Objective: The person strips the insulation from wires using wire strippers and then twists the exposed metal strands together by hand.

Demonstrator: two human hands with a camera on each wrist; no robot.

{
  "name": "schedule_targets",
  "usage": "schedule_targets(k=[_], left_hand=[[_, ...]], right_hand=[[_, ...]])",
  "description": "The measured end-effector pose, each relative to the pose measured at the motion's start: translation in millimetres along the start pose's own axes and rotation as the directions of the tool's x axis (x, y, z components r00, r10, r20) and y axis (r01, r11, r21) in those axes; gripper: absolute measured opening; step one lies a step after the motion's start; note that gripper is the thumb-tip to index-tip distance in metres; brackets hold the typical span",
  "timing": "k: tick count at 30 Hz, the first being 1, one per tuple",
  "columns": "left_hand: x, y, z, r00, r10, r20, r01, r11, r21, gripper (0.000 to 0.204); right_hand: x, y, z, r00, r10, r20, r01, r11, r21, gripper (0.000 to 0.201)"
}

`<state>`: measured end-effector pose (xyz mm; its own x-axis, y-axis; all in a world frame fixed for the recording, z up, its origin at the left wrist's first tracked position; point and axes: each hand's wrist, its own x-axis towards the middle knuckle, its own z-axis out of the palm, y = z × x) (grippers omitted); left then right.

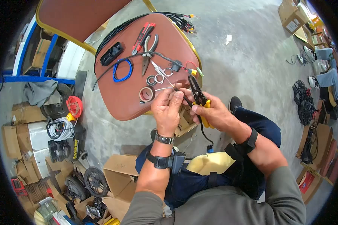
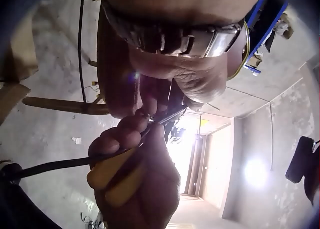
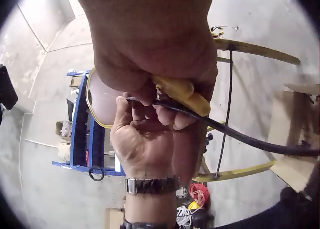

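Observation:
My left hand (image 1: 167, 110) pinches the end of a black cable (image 3: 240, 136) between thumb and fingers, over the front edge of a brown chair seat (image 1: 120, 107). A thin pale strand (image 1: 168, 80) sticks out past those fingertips. My right hand (image 1: 218, 115) holds wire strippers with yellow handles (image 1: 205, 112) and a dark head (image 1: 197, 92) that points up and away. The same right fingers also steady the cable, close beside the left fingertips. Below the right hand the cable hangs down to a blue-tipped connector (image 1: 210, 149).
On the seat lie pliers (image 1: 150, 52), a red utility knife (image 1: 142, 37), a blue wire coil (image 1: 122, 71), scissors (image 1: 161, 71), a tape roll (image 1: 147, 93) and a black cable with a yellow connector (image 1: 192, 72). An open cardboard box (image 1: 118, 168) stands at the lower left.

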<state>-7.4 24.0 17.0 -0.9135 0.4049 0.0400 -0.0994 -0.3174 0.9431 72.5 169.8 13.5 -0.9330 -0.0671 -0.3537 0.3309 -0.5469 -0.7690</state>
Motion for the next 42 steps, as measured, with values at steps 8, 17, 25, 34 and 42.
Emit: schedule_targets(k=[8, 17, 25, 34, 42], left_hand=[[2.5, -11.4, -6.9, 0.997, -0.066, 0.051, 0.063, 0.997, 0.052, 0.022], [4.7, -14.4, -11.3, 0.986, -0.154, 0.061, 0.154, 0.988, -0.004, 0.021], [5.5, -9.2, -10.4, 0.969, -0.246, 0.024, 0.246, 0.952, -0.181, 0.022], [5.4, -11.2, -14.7, 0.969, -0.246, 0.038, 0.248, 0.946, -0.21, 0.024], [4.6, -15.2, -13.6, 0.984, -0.173, 0.053, 0.179, 0.969, -0.171, 0.019]], right_hand=[[-2.9, -2.3, -5.7, 0.993, 0.117, 0.006, -0.116, 0.991, -0.073, 0.023], [-2.5, 8.1, -12.1, 0.997, 0.08, -0.006, -0.08, 0.99, -0.117, 0.023], [-8.7, 21.6, -7.2, 0.997, 0.075, 0.001, -0.071, 0.945, -0.318, 0.031], [-10.6, 3.1, 0.0, 0.984, 0.176, -0.031, -0.172, 0.88, -0.443, 0.037], [-5.7, 23.8, -11.7, 0.999, 0.053, -0.01, -0.052, 0.905, -0.423, 0.036]])
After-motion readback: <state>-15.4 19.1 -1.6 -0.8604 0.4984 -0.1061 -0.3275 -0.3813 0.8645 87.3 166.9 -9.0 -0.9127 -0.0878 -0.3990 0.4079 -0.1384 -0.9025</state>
